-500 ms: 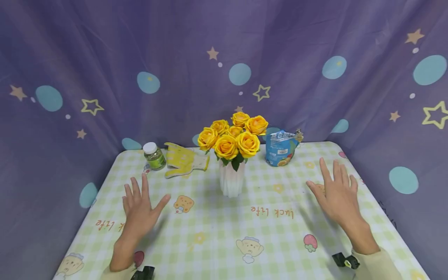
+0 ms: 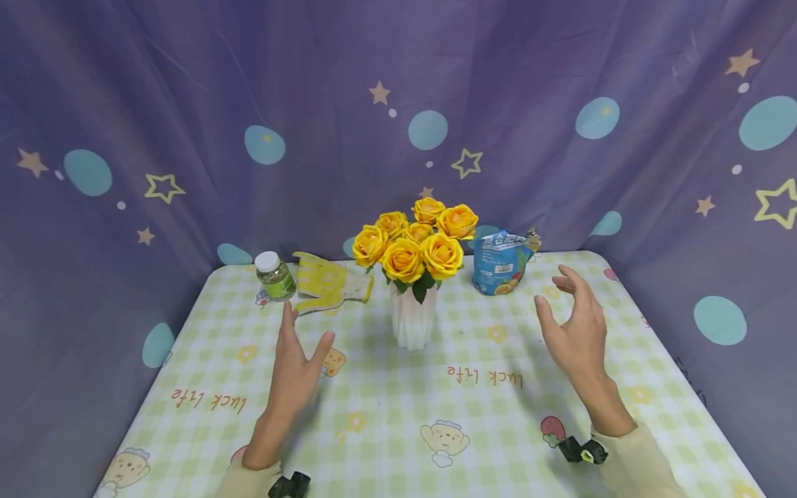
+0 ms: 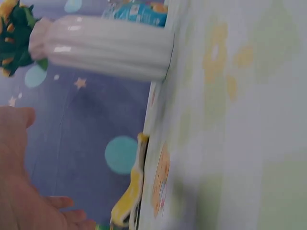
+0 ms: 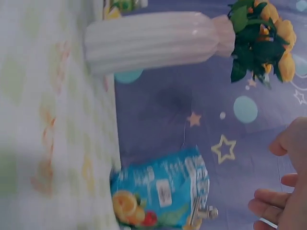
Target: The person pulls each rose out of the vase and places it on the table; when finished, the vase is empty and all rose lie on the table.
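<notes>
A white ribbed vase point(image 2: 414, 319) with yellow roses point(image 2: 416, 242) stands upright near the middle of the table. My left hand point(image 2: 295, 370) hovers left of the vase, thumb spread from the fingers, holding nothing. On the other side my right hand point(image 2: 578, 332) is also in the air, its fingers slightly bent and its palm turned inward. Both hands are apart from the vase. In the left wrist view the vase point(image 3: 110, 47) is above my thumb and fingers point(image 3: 29, 177). The right wrist view shows the vase point(image 4: 153, 42) and part of my right hand point(image 4: 288, 187).
Behind my left hand are a lidded jar point(image 2: 275, 277) and a yellow and white glove point(image 2: 330, 280). A blue pouch point(image 2: 498, 264) with a clip at its top stands at the back right. A checked cloth point(image 2: 386, 422) covers the table, and a patterned curtain point(image 2: 324, 83) hangs behind.
Both hands have moved inward, nearer the vase, and turned from palms down to palms facing each other. The vase, jar, glove and pouch stay where they were.
</notes>
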Demonstrator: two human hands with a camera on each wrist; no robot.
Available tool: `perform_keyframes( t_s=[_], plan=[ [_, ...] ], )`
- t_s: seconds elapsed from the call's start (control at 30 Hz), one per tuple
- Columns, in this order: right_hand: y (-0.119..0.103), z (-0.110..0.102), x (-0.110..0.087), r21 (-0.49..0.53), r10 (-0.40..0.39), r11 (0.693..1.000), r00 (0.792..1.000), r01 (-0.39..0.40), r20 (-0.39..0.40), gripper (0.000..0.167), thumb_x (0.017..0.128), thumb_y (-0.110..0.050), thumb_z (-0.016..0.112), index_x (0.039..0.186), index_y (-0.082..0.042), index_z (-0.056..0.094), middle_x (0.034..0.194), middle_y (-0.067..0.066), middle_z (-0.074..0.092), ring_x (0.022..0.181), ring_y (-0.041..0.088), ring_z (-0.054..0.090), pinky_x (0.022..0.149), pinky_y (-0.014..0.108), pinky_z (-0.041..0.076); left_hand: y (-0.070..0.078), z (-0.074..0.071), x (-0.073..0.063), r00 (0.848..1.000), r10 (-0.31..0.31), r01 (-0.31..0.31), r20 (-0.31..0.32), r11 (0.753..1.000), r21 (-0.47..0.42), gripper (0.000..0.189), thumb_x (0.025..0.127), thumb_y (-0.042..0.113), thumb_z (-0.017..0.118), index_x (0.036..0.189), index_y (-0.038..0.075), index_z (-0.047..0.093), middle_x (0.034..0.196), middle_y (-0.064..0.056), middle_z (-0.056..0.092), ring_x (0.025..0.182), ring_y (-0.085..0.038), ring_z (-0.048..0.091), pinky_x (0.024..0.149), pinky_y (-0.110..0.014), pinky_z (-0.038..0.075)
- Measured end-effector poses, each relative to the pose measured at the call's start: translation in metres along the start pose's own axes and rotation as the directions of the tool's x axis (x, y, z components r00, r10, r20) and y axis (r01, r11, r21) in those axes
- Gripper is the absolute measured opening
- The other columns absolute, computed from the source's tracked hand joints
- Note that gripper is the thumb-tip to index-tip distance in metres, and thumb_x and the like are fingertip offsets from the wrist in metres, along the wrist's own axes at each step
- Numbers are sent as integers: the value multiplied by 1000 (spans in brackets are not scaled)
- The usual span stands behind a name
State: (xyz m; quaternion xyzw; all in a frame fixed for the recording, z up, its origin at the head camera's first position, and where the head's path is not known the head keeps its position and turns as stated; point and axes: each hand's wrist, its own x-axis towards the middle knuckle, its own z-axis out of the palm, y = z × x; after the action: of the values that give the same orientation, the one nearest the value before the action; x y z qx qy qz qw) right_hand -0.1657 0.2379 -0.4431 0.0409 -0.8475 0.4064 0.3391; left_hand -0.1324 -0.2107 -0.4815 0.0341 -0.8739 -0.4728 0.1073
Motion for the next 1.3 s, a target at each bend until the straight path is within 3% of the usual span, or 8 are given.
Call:
perform_keyframes(
  t_s=[0.1, 0.17, 0.3, 0.43, 0.67, 0.87, 1.0, 1.3],
  plan=[
    [-10, 9, 4, 130, 7, 991, 1000, -4, -30, 53, 101, -1, 77, 150, 3, 58, 131, 24, 73, 124, 34, 67, 111, 42, 49, 7, 16, 2, 999, 38, -39, -10, 996, -77, 100, 112, 31, 69, 179, 13, -3, 179, -26, 25, 166, -45, 23, 131, -70, 25],
    [-17, 15, 8, 243, 21, 970, 999, -10, -43, 47, 102, 2, 76, 146, 8, 58, 128, 23, 74, 121, 24, 68, 106, 30, 49, 10, 27, 3, 997, 69, -71, -20, 990, -123, 98, 111, 25, 71, 179, 9, 1, 176, -25, 32, 164, -44, 28, 131, -68, 29],
    [-31, 28, 14, 466, 64, 884, 996, -29, -60, 38, 102, 6, 73, 136, 11, 58, 120, 13, 75, 113, 13, 70, 99, 26, 53, 16, 50, 2, 991, 122, -129, -48, 973, -193, 96, 108, 15, 75, 177, 5, 9, 168, -25, 44, 157, -43, 41, 127, -64, 38],
    [-47, 40, 18, 606, 113, 794, 991, -45, -74, 29, 100, 9, 73, 126, 8, 59, 111, 2, 77, 104, 13, 73, 92, 25, 57, 19, 73, -1, 984, 164, -176, -66, 946, -272, 94, 105, 10, 77, 177, 7, 16, 162, -24, 51, 150, -45, 50, 123, -64, 44],
    [-67, 65, 18, 692, 140, 721, 987, -45, -82, 25, 98, 9, 76, 115, 3, 58, 104, -1, 78, 95, 11, 74, 84, 24, 60, 31, 104, -6, 984, 165, -175, -60, 883, -436, 93, 102, 6, 80, 176, 10, 24, 157, -24, 56, 147, -43, 54, 122, -58, 46],
    [-83, 86, 16, 764, 155, 643, 986, -58, -56, 28, 97, 10, 78, 112, -1, 57, 101, -1, 80, 94, 14, 76, 84, 26, 62, 38, 125, -4, 984, 151, -179, -98, 872, -456, 97, 97, 10, 88, 174, 10, 29, 157, -20, 57, 147, -38, 55, 124, -55, 47],
    [-90, 98, 15, 800, 178, 593, 984, -88, -23, 30, 96, 8, 79, 111, -4, 56, 100, -2, 80, 95, 15, 76, 86, 27, 62, 38, 137, -1, 986, 106, -157, -131, 862, -483, 95, 93, 12, 92, 170, 10, 37, 156, -15, 59, 146, -33, 56, 124, -53, 46],
    [-97, 117, 15, 837, 228, 525, 973, -152, 33, 35, 96, 7, 79, 112, -12, 55, 100, -3, 80, 92, 16, 73, 87, 27, 63, 31, 164, 2, 976, -2, -126, -218, 810, -572, 89, 85, 7, 96, 162, 8, 50, 145, -11, 64, 139, -32, 59, 124, -58, 44]
  ],
)
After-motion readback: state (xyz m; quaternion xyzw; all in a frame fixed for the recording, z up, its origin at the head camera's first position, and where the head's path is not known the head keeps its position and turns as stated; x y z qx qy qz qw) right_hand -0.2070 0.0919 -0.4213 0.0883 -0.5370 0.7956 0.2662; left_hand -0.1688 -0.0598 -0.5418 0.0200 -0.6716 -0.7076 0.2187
